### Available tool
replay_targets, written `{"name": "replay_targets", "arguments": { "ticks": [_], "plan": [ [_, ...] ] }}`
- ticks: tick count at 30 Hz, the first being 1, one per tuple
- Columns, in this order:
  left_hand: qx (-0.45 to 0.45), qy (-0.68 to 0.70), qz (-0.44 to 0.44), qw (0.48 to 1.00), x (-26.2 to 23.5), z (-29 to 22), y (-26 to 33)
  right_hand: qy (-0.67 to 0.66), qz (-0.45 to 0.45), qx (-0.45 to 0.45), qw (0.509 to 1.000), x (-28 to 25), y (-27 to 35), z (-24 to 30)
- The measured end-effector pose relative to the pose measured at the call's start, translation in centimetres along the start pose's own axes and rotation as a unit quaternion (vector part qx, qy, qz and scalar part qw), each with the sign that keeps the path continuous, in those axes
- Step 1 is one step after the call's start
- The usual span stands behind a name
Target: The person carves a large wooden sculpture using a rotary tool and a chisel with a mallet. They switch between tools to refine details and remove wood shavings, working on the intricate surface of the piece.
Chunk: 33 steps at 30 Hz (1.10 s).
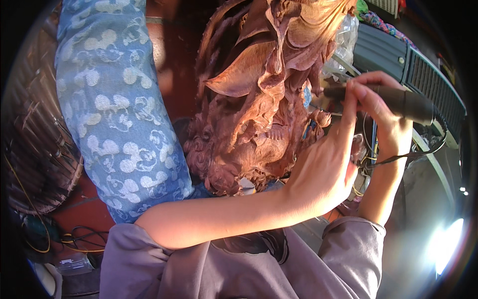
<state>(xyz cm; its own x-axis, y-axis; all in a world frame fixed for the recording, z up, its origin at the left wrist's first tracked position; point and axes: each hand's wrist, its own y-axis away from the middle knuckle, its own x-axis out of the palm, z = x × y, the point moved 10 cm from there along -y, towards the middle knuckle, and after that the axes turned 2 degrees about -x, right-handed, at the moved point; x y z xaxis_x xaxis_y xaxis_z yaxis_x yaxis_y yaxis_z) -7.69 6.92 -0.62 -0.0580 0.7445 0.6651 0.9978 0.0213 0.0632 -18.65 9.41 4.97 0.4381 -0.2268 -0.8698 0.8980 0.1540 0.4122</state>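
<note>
A large reddish-brown wood carving (264, 129), with leaf-like folds and dense curled relief, stands in front of me. At its right side, my right hand (386, 102) is closed around a black rotary tool handpiece (416, 105), which lies nearly level and points left at the carving. A black cable runs from the handpiece's rear. My left arm crosses low in front of the carving. My left hand (318, 167) is bent upward beside it, its fingers over the handpiece's front part and meeting the right fingertips. Its other fingers are partly hidden.
Blue cloth with a white pattern (122, 114) covers a long shape left of the carving, seemingly my leg. A round woven basket (40, 144) stands farther left. Cords (79, 236) lie on the red floor. A dark grey ribbed case (383, 50) is at the upper right.
</note>
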Motion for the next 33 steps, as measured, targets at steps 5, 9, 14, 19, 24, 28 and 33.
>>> {"name": "replay_targets", "arguments": {
  "ticks": [5,9,14,19,24,28,33],
  "plan": [
    [0.012,-0.029,-0.008,0.999,-0.1,0.0,-0.5,-0.006,0.007,0.030,1.000,0.0,0.0,-0.4],
    [0.008,-0.018,-0.008,1.000,-0.1,0.0,-0.6,-0.056,-0.020,0.043,0.997,-0.2,-0.2,-1.0],
    [-0.005,-0.022,0.011,1.000,0.3,0.2,-0.4,-0.051,0.027,0.052,0.997,-0.1,-0.2,-1.8],
    [-0.006,-0.046,0.009,0.999,-0.1,0.0,-1.7,-0.097,-0.042,0.043,0.993,-0.5,-0.6,-1.7],
    [-0.002,-0.028,0.018,0.999,0.3,-0.2,-0.5,-0.071,0.004,0.050,0.996,-0.4,-0.5,-2.1],
    [-0.001,-0.061,0.012,0.998,-0.1,-0.3,-2.0,-0.134,-0.040,0.053,0.989,-0.6,-1.1,-2.2],
    [-0.012,-0.052,0.036,0.998,0.1,-0.4,-1.7,-0.147,-0.023,0.051,0.987,-0.5,-0.6,-2.6]
  ]
}}
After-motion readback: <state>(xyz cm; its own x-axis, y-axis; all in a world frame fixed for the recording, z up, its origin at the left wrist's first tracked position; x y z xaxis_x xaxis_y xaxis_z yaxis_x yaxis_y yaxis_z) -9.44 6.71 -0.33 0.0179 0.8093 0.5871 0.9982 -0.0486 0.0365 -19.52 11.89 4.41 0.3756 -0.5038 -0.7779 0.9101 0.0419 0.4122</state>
